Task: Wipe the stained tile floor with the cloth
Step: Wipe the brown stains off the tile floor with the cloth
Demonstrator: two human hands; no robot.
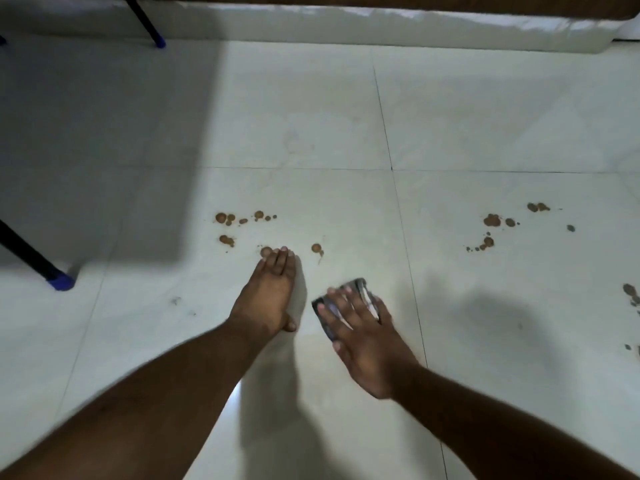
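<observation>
My right hand (360,337) lies flat with spread, straight fingers on a small grey folded cloth (360,284), pressing it onto the white tile floor (311,133). My left hand (268,292) rests flat on the floor beside it, fingers together, fingertips touching a brown drop. Brown stain drops (228,220) lie just beyond my left hand, with one more drop (317,248) ahead of the cloth. A second group of stains (491,221) sits on the neighbouring tile to the right, apart from both hands.
A black furniture leg with a blue foot (60,280) stands at the left, another leg (157,43) at the back left. A white skirting (381,26) runs along the far edge. More dark spots (632,296) lie at the right border.
</observation>
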